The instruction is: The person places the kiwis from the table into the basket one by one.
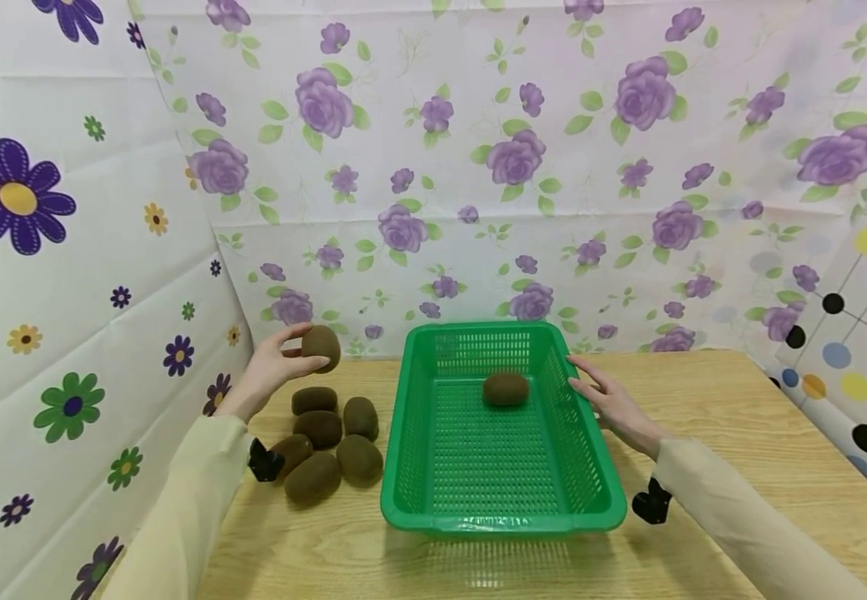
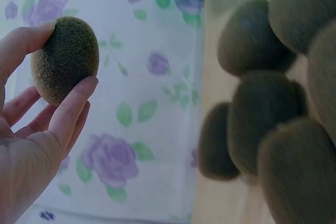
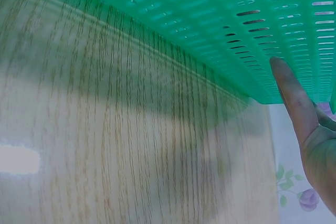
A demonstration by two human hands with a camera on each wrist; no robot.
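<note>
My left hand [image 1: 278, 367] holds a brown fuzzy kiwifruit [image 1: 321, 348] between thumb and fingertips, raised above the table. In the left wrist view this kiwifruit [image 2: 65, 60] is upright, gripped at its sides. Below that hand lies a cluster of several kiwifruits [image 1: 318, 429] on the table. A green plastic basket [image 1: 504, 523] with slotted walls stands to their right, with one kiwifruit [image 1: 506, 389] lying inside toward the back. My right hand [image 1: 617, 410] is at the basket's right rim. In the right wrist view, an extended finger [image 3: 294, 95] rests along the slotted outer wall.
The light wooden table [image 1: 313, 550] ends at a white cloth backdrop [image 1: 403, 192] printed with purple roses. Another flowered cloth [image 1: 96, 333] walls off the left side, and a dotted cloth [image 1: 861, 333] hangs at the right.
</note>
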